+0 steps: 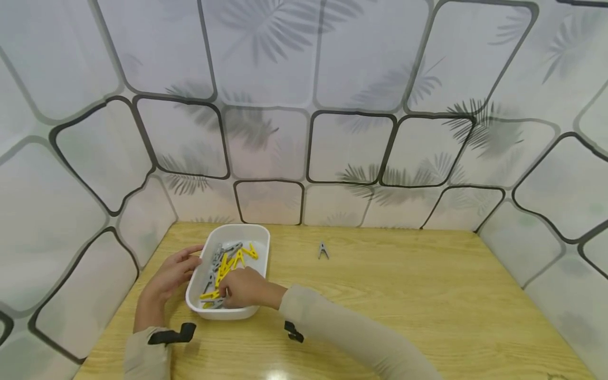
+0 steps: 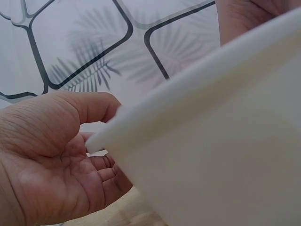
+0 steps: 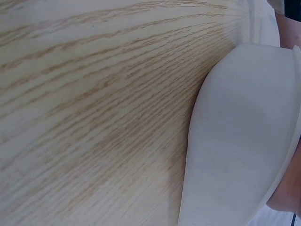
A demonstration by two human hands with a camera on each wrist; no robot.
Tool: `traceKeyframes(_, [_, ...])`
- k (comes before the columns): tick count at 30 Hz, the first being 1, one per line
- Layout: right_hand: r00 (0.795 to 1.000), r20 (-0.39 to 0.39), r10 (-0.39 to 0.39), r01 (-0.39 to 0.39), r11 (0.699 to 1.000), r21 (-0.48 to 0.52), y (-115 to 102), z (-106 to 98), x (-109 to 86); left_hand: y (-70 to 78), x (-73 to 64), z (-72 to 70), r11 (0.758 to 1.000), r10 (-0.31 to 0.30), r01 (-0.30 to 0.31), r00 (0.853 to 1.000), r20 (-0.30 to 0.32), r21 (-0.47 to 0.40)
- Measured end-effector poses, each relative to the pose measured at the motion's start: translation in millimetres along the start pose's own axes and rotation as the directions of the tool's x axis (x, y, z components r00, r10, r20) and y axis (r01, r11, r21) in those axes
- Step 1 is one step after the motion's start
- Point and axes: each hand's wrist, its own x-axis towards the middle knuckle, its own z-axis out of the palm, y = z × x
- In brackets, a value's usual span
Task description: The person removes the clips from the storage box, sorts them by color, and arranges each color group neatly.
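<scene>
head view: white tray (image 1: 227,314) sits on the left part of the desk (image 1: 404,285), yellow clips (image 1: 222,269) and grey clips (image 1: 233,248) jumbled inside, mostly along its left side. lone grey clip (image 1: 323,247) lies on bare wood, right of the tray, toward the far edge.

left hand (image 1: 173,274) is at the tray's left rim, fingers loosely curled round it, thumb on the edge per left wrist view. right hand (image 1: 244,287) is down in the near half, fingers bent among the clips; fingertips hidden, so can't tell how far apart they are or whether a clip is pinched. right wrist view mostly tray wall and desk, no help there.

risks, my call: clips overlap, so pulling one might drag a neighbour along or flick it over the rim. loose left-hand hold could let the tray slide or tip if the right hand pushes hard on a wall. lone clip could get knocked by the right sleeve (image 1: 342,327) if that arm sweeps far and right.

no brand, label or writing legible on tray, clips or black wrist mounts (image 1: 172,335); wall covering (image 1: 351,148) has just leaf prints and dark outlines.
</scene>
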Motion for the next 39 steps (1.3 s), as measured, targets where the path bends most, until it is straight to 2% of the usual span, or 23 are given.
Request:
traceKeyframes(6, [0.999,-0.019,-0.026,0.026,1.0,0.003,0,-4,-3.9,2.1,-2.3,-0.8,1.0,0.012,-0.012,1.0,0.015,-0.005])
traceKeyframes(14, [0.999,-0.031,-0.024,0.025,1.0,0.008,0,-8,-5.6,3.1,-2.0,1.4,1.0,-0.008,0.008,1.0,-0.011,0.001])
traceKeyframes(19, [0.996,-0.082,-0.04,0.038,0.999,-0.033,3,-9,-4.5,2.2,-2.4,1.3,1.0,0.015,-0.015,1.0,0.01,-0.013])
traceKeyframes(23, [0.987,-0.14,-0.077,0.07,0.996,-0.05,5,-13,-8.6,1.6,-1.4,1.6,1.0,0.006,-0.006,1.0,0.005,0.004])
traceKeyframes(32, [0.948,-0.295,-0.119,0.097,0.991,-0.087,20,-20,-25.2,1.3,-0.5,2.4,1.0,-0.021,0.021,1.0,-0.005,0.021])
traceKeyframes(35, [0.923,-0.357,-0.144,0.117,0.988,-0.098,27,-21,-28.5,0.8,0.3,2.0,1.0,-0.02,0.02,1.0,-0.008,0.02])
traceKeyframes(39, [0.875,-0.445,-0.192,0.141,0.979,-0.144,37,-20,-33.3,0.8,0.7,1.8,1.0,-0.023,0.023,1.0,-0.002,0.019])
